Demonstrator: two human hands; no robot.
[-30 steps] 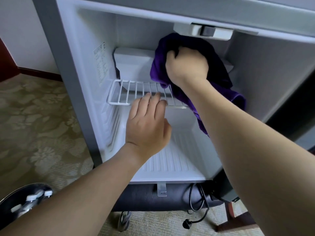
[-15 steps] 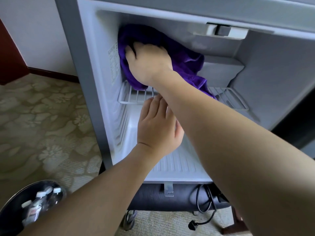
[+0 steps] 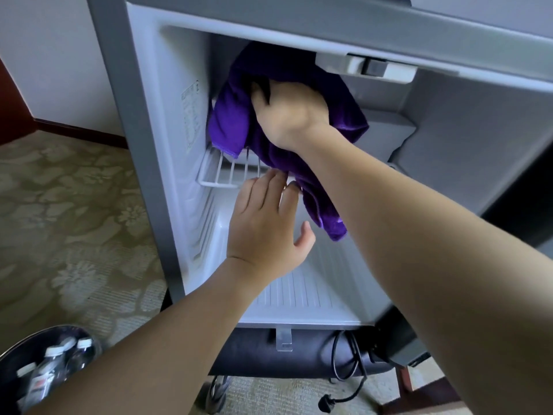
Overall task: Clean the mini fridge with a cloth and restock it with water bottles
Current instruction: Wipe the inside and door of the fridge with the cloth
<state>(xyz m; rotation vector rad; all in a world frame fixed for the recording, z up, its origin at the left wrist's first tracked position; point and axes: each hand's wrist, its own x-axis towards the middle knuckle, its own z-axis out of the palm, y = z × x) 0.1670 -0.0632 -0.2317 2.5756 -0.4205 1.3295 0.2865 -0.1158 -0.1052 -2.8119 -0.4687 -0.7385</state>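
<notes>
Behind right hand, cloth partly hidden

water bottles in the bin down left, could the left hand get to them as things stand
Probably yes: the left hand is empty, only resting at the wire shelf, and the water bottles lie uncovered in the open bin on that side.

White wire shelf spans the upper fridge interior; purple cloth drapes onto it. Patterned carpet floor carries a dark bin of water bottles, near left.
</notes>
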